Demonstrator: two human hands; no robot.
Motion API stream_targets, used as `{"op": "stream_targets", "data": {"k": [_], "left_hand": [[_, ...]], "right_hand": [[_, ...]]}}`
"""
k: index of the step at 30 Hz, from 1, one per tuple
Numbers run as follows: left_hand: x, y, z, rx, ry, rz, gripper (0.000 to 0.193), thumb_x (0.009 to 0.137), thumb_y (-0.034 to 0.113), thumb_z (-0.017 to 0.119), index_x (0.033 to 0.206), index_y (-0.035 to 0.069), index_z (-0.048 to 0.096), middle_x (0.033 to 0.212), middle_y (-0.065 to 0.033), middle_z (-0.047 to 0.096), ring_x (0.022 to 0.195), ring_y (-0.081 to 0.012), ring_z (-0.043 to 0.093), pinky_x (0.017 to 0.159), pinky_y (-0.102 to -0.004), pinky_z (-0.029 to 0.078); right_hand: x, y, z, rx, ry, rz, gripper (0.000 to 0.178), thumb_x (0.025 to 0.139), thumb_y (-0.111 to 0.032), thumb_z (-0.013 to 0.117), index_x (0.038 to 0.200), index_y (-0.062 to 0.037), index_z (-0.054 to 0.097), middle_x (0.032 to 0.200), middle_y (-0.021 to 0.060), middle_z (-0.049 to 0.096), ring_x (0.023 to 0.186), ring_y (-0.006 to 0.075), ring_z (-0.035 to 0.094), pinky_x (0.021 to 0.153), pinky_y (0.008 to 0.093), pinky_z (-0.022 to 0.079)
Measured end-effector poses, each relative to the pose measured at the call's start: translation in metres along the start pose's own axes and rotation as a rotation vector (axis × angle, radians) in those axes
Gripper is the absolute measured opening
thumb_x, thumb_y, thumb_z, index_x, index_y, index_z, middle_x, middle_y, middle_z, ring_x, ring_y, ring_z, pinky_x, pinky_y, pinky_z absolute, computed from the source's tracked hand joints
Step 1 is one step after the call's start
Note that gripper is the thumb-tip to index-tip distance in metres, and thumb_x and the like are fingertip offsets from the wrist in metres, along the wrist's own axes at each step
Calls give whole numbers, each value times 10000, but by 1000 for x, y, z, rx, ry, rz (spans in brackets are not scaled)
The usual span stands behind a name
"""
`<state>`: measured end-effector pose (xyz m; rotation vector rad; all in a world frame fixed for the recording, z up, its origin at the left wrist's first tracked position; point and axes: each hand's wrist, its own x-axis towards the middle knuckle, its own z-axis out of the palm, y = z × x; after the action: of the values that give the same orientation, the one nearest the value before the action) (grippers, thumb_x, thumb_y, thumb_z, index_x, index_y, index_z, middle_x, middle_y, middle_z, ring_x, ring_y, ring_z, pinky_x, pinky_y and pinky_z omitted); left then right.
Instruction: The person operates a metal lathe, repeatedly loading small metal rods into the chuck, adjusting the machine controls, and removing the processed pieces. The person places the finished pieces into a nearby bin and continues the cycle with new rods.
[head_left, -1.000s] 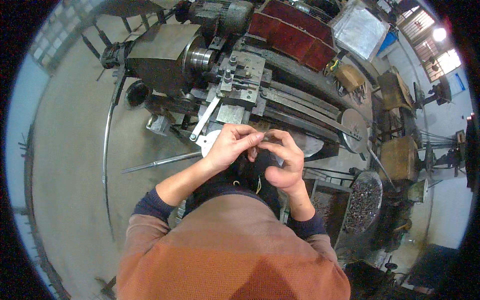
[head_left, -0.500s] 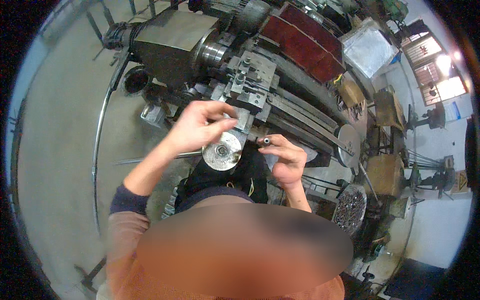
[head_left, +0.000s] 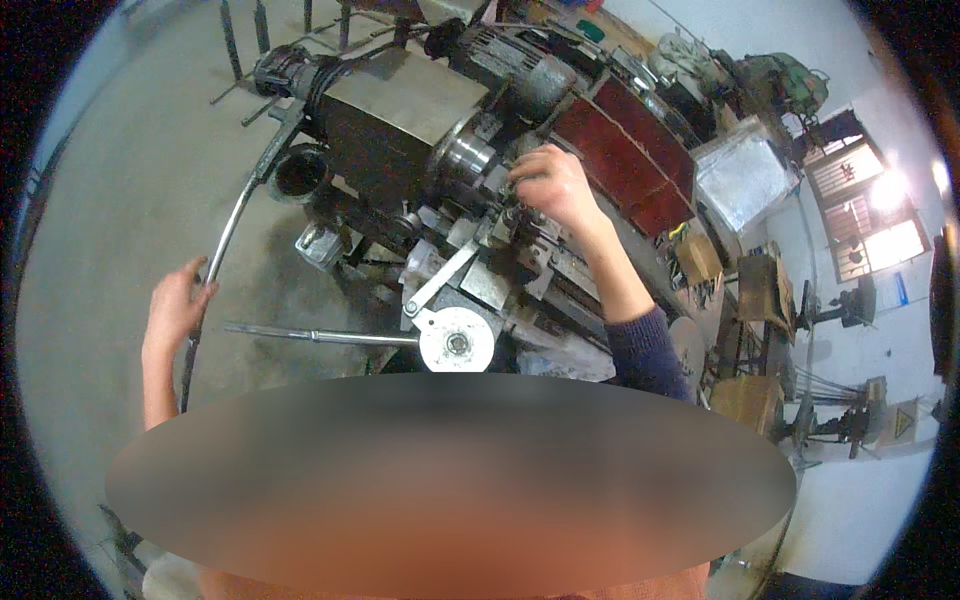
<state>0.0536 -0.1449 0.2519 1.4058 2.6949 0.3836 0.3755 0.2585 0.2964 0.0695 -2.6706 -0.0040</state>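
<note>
I seem to be working at the metal chuck (head_left: 465, 160), upper centre; my right hand (head_left: 556, 188) curls beside it, any grip hidden. My left hand (head_left: 178, 308) is at the long lever (head_left: 231, 222), left of frame; whether closed, I can't tell. Next, I'd judge, calls for steadiness. Lower centre is blurred.

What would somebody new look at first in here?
Probably the bright window at the right and the pale round disc in the middle. Next, maybe, the right hand beside the shiny metal cylinder, and the left hand at the long lever on the left.
</note>
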Motion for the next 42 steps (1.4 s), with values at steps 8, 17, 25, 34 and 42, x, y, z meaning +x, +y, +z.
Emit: {"op": "stream_targets", "data": {"k": [8, 17, 25, 34, 42], "left_hand": [[-40, -16, 36, -307, -2, -240, 288, 735, 210, 626, 839, -28, 501, 668, -219, 541, 665, -380, 546, 588, -414, 419], [-53, -13, 41, -139, 82, -215, 305, 737, 220, 635, 858, -18, 487, 617, -203, 535, 634, -383, 544, 561, -436, 411], [-67, -12, 39, -139, 103, -257, 299, 728, 202, 635, 860, -21, 486, 638, -212, 554, 657, -395, 549, 578, -444, 426], [-49, -17, 46, 14, 130, -270, 200, 721, 152, 610, 799, -10, 522, 654, -214, 569, 674, -388, 562, 612, -457, 448], [15, -132, 25, 385, 146, -282, 121, 645, 38, 560, 761, 24, 531, 646, -163, 554, 652, -325, 560, 586, -425, 426]], "right_hand": [[22, 30, 63, 68, -358, 498, 169, 588, -209, 608, 645, -54, 646, 661, 131, 611, 617, 284, 593, 572, 335, 477], [9, 28, 58, 240, -334, 517, 226, 604, -202, 586, 781, -109, 691, 759, 110, 640, 671, 245, 608, 619, 318, 474], [20, 22, 50, 181, -369, 435, 301, 573, -206, 588, 834, -88, 682, 785, 135, 637, 695, 242, 611, 645, 310, 472], [23, 44, 68, 232, -322, 434, 92, 558, -85, 614, 639, -74, 656, 647, 111, 612, 577, 243, 581, 501, 321, 442], [28, 35, 58, 315, -369, 719, 234, 565, -190, 604, 736, -45, 673, 580, 133, 575, 545, 185, 562, 522, 300, 428]]}}
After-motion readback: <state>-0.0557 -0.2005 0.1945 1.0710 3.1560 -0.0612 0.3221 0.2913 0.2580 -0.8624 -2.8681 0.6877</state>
